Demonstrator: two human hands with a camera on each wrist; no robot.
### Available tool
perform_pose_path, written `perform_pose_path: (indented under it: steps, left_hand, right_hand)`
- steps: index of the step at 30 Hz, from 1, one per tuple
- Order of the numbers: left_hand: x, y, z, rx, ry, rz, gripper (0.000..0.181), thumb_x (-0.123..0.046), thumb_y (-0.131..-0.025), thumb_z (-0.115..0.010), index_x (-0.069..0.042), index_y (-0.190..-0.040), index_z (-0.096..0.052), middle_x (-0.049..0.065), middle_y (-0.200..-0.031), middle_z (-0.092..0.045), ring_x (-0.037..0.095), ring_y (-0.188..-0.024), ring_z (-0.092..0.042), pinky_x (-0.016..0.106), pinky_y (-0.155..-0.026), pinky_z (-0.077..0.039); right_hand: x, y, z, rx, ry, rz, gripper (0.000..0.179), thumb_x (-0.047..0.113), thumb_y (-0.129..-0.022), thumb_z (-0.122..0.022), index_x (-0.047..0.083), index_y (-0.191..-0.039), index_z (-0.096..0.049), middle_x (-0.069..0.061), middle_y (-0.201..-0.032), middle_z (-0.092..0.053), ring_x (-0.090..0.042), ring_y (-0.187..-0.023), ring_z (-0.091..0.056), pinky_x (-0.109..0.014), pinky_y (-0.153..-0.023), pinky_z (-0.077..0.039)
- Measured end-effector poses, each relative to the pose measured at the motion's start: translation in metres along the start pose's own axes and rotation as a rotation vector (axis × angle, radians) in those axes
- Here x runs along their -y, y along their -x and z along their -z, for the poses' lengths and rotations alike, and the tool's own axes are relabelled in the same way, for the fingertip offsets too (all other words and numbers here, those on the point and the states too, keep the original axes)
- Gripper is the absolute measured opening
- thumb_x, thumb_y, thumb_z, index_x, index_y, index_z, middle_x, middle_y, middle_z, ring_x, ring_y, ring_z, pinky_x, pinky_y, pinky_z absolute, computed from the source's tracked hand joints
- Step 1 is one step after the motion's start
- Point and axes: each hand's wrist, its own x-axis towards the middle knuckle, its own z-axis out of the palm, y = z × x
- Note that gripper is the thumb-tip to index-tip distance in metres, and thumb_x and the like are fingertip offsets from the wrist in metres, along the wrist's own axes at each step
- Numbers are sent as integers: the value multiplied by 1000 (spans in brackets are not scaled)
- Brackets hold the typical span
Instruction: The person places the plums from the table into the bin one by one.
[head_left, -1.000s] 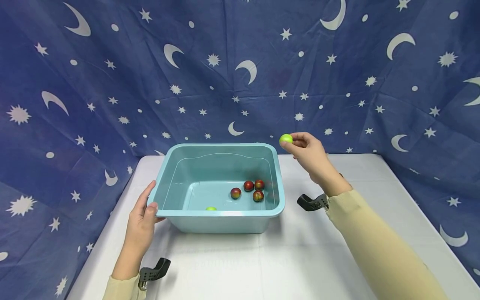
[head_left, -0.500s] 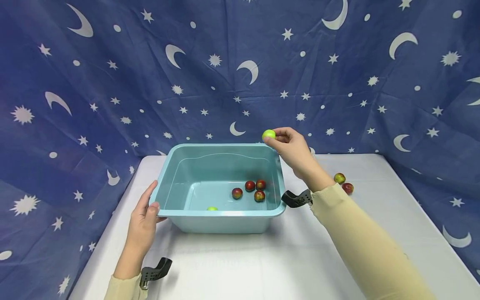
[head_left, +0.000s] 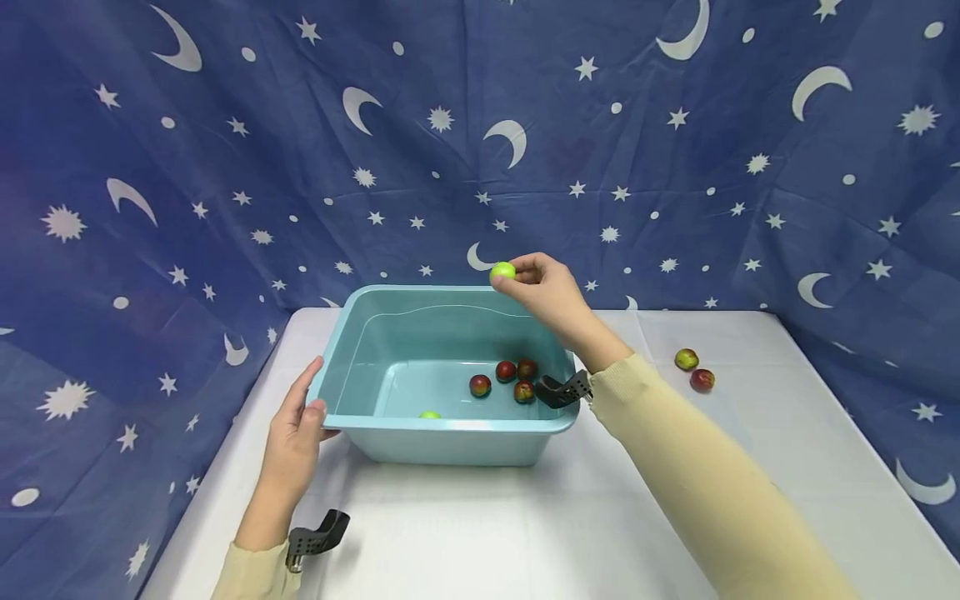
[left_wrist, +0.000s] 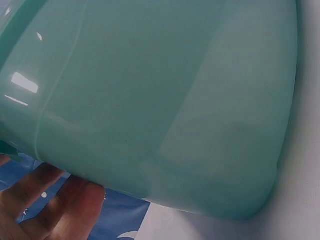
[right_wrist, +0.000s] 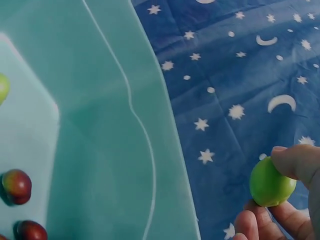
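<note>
A pale blue plastic basin [head_left: 450, 425] stands on the white table. My left hand [head_left: 288, 446] grips its left front corner, thumb at the rim and fingers outside under it; the left wrist view shows fingertips [left_wrist: 85, 207] against the outer wall. Above the basin's back rim, my right hand [head_left: 551, 296] pinches a small, smooth green fruit [right_wrist: 271, 184] between thumb and fingertips. Inside the basin, several red plum-like fruits [head_left: 480, 385] are grouped toward the right. Another green fruit [head_left: 430, 414] lies by the front wall, partly hidden by the rim.
Two more fruits rest on the table to the basin's right: a yellow-green and red one [head_left: 686, 359] and a red one [head_left: 702, 381]. A dark blue cloth [head_left: 420, 167] with moons and stars hangs behind the table [head_left: 465, 533].
My right hand has carried the green fruit leftward, from right of the basin to over its back rim. The two fruits on the table have come into sight. My left hand keeps its grip.
</note>
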Motion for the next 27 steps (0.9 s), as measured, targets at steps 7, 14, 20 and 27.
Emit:
perform_pose_path:
  steps: [7,14,20,27]
  left_hand:
    - [-1,-2,-3,8,21,-11,50,-18,-100,-42,-22,-150,-38,17,-140,-46,25,-100,-60,26,-71,-57]
    - [0,-1,-1,18,0,-19,50,-19,-101,-40,-23,-151,-35,21,-136,-47,24,-99,-61,25,-71,-57]
    - [-2,-1,-1,3,10,-5,50,-19,-101,-42,-25,-150,-38,19,-137,-48,25,-99,-61,26,-71,-57]
    - [-2,0,0,-3,13,4,49,-19,-101,-42,-29,-149,-39,17,-139,-47,25,-100,-60,24,-71,-56]
  right_hand:
    - [2,-9,-24,115,116,30,40,39,-85,-73,13,-114,-62,-4,-102,-62,-19,-94,-58,-36,-78,-48]
    - [0,-15,-45,204,192,-16,39,37,-84,-74,12,-111,-62,-6,-99,-63,-21,-90,-58,-35,-74,-50]
    - [-4,-19,-56,263,276,-14,38,35,-84,-75,10,-109,-61,-6,-98,-63,-20,-87,-59,-33,-72,-50]
    - [-7,-17,-65,332,309,-43,38,32,-84,-76,6,-107,-60,-6,-95,-63,-19,-85,-58,-30,-71,-50]
